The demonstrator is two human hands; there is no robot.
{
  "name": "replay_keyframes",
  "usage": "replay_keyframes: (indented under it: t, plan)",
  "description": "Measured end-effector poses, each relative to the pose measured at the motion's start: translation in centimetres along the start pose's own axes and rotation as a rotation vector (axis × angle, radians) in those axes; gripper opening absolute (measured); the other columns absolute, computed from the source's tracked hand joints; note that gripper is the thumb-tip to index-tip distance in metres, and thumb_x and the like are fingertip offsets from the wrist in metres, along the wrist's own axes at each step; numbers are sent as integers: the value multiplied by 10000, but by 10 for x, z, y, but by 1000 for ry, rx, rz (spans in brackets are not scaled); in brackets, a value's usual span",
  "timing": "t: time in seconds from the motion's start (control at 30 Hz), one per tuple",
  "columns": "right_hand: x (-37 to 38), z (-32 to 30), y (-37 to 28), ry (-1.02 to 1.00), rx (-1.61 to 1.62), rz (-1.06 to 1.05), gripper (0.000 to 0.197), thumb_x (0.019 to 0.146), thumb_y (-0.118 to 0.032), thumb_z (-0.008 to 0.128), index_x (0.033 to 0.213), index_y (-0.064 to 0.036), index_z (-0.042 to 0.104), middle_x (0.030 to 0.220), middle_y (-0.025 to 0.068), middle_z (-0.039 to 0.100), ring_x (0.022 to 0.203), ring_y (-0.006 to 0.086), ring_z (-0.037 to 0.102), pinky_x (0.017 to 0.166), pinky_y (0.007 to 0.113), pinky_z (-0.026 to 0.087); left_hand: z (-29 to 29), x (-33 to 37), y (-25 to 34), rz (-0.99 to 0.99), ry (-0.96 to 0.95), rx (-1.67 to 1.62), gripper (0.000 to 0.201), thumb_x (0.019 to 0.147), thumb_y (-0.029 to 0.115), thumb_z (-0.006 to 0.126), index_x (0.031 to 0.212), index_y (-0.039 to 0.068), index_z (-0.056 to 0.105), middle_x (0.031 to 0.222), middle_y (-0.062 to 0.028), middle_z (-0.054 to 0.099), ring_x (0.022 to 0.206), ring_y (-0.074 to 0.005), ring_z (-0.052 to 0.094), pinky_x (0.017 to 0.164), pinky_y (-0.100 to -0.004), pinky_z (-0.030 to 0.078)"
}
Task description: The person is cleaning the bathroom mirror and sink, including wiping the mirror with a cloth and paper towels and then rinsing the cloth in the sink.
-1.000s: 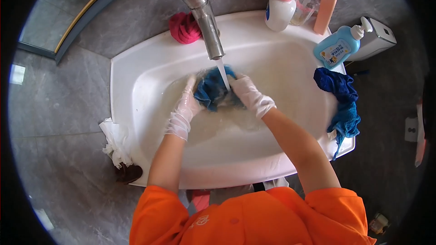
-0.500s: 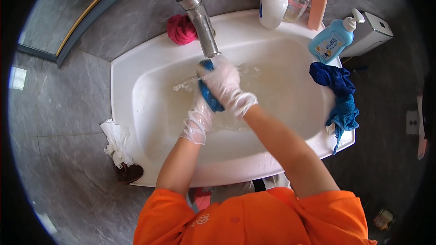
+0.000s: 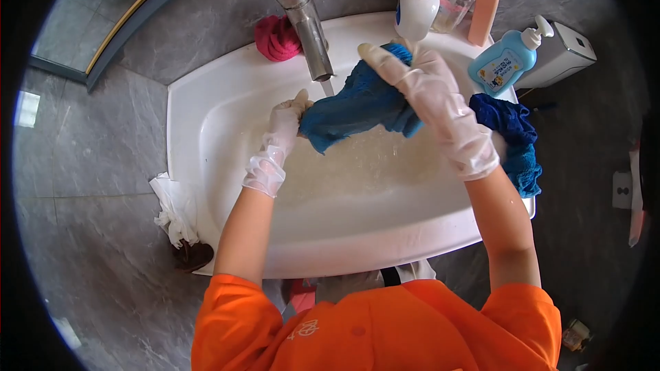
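Note:
A wet blue cloth [image 3: 361, 106] is stretched between my two gloved hands over the white sink [image 3: 330, 251]. My left hand [image 3: 285, 120], in a thin translucent glove, pinches its left end. On the right, my right hand [image 3: 433, 86] grips the other end, higher up, with the thumb over the cloth and the remaining fingers partly hidden behind it. Water runs from the metal faucet [image 3: 309, 31] just behind the cloth. Cloudy water [image 3: 337, 172] lies in the basin below.
A crumpled pink cloth [image 3: 277, 38] sits beside the faucet. Pump bottles, one white [image 3: 416, 10] and one light blue [image 3: 505, 62], stand at the back right. Dark blue cloths [image 3: 505, 117] hang over the right rim. White crumpled material [image 3: 175, 209] lies at the left edge.
My hands have moved apart, the right one going right. The blue cloth, bunched between them under the faucet before, is now spread out and lifted.

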State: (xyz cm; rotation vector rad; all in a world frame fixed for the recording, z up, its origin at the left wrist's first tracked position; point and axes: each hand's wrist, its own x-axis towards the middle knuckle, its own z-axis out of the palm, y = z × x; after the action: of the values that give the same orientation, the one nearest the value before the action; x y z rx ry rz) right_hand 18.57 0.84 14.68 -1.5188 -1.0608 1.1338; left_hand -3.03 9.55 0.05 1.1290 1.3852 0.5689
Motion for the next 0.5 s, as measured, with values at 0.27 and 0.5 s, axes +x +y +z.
replay_keyframes:
  t: [0.27, 0.5]
  plan:
    - [12, -27, 9, -235, 36, -77, 496, 806, -504, 618, 778, -10, 589, 657, 72, 596, 539, 129, 560, 502, 259, 453, 31, 1, -26, 595, -319, 69, 529, 785, 266, 689, 1214, 20, 502, 1000, -88, 618, 859, -161, 615, 725, -266, 502]
    - [35, -28, 43, -25, 81, 25, 560, 818, -507, 595, 944, 38, 598, 782, 102, 618, 643, 162, 576, 610, 280, 476, 66, -27, 41, -29, -500, 449, 639, 735, 266, 721, 1261, 9, 466, 1027, -83, 628, 943, -161, 590, 881, -261, 425]
